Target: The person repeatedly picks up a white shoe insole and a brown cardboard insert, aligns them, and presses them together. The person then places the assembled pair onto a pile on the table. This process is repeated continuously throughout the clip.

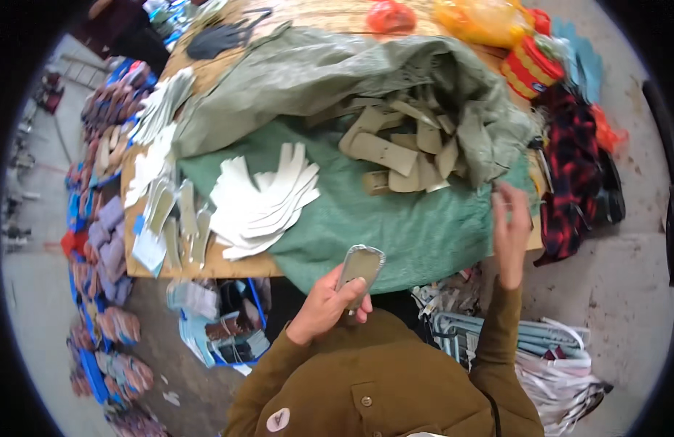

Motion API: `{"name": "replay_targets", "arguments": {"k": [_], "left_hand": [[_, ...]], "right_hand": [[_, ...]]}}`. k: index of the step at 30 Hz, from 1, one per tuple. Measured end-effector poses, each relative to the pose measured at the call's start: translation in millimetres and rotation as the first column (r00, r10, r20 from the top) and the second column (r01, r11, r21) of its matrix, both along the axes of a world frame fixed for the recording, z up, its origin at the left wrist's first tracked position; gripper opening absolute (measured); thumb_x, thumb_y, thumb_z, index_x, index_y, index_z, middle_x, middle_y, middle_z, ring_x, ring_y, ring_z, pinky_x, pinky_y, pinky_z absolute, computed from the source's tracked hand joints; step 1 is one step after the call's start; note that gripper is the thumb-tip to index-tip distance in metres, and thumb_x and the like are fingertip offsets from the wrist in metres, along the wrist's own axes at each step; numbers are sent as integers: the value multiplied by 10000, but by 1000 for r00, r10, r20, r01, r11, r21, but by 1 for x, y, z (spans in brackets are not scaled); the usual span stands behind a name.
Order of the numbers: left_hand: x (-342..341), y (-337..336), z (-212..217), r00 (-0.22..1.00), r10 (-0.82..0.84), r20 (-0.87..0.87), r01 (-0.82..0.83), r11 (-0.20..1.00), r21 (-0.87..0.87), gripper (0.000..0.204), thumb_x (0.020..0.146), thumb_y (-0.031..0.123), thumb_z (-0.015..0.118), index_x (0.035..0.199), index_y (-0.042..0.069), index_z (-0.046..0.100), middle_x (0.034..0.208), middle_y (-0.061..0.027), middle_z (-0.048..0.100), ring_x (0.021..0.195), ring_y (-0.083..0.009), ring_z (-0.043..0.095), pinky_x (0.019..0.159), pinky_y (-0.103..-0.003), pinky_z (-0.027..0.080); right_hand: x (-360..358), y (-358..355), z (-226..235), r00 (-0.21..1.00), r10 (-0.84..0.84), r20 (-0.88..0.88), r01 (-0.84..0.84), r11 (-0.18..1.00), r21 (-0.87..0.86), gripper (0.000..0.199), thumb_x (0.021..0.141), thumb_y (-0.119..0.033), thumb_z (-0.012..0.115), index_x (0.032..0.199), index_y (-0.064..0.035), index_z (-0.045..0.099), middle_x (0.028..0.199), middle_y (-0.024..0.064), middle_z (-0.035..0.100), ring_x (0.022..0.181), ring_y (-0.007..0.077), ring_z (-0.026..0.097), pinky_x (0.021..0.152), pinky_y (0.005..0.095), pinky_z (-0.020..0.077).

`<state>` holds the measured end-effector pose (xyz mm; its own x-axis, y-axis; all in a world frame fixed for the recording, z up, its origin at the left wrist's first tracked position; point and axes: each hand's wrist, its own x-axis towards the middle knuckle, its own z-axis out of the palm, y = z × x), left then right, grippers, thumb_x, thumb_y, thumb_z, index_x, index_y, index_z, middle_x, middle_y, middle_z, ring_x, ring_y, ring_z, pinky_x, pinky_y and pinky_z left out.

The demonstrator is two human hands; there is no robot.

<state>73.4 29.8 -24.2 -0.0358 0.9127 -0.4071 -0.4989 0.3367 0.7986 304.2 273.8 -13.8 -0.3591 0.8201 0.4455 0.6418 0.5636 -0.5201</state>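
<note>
My left hand (333,302) grips an olive insole piece (364,261) with a pale, ridged rim at its rounded end, thumb pressed on its flat face. My right hand (513,229) is raised over the right part of the green woven sack (395,247); its bent fingers are apart with nothing visible between them. A heap of olive insole boards (384,151) spills from the sack's mouth. Left of it, curved white strips (267,207) lie fanned out on the green cloth. More rimmed olive pieces (160,211) rest near the table's left corner.
The wooden table (206,261) also bears a dark glove (219,40), a red-and-yellow tub (530,67) and plastic bags. A blue crate (258,295) stands below its front edge. Bundled shoe parts (118,218) line the left; checked cloth (570,175) hangs at the right.
</note>
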Motion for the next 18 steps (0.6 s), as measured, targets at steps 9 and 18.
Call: {"name": "replay_targets", "arguments": {"k": [9, 18], "left_hand": [[-20, -44, -4, 995, -96, -12, 96, 995, 18, 239, 996, 229, 582, 1113, 21, 602, 800, -39, 652, 656, -82, 600, 601, -226, 487], [-35, -51, -2, 983, -185, 6, 185, 981, -61, 222, 992, 213, 582, 1081, 12, 613, 749, -29, 637, 574, -65, 562, 533, -207, 452]], "right_hand": [[-128, -84, 16, 433, 566, -701, -652, -340, -677, 380, 1058, -323, 393, 1143, -44, 637, 913, 22, 634, 770, 104, 580, 654, 245, 475], [-124, -101, 18, 355, 840, -410, -848, 104, -520, 247, 1022, -220, 431, 1085, -41, 589, 849, 182, 607, 667, 323, 595, 591, 373, 474]]}}
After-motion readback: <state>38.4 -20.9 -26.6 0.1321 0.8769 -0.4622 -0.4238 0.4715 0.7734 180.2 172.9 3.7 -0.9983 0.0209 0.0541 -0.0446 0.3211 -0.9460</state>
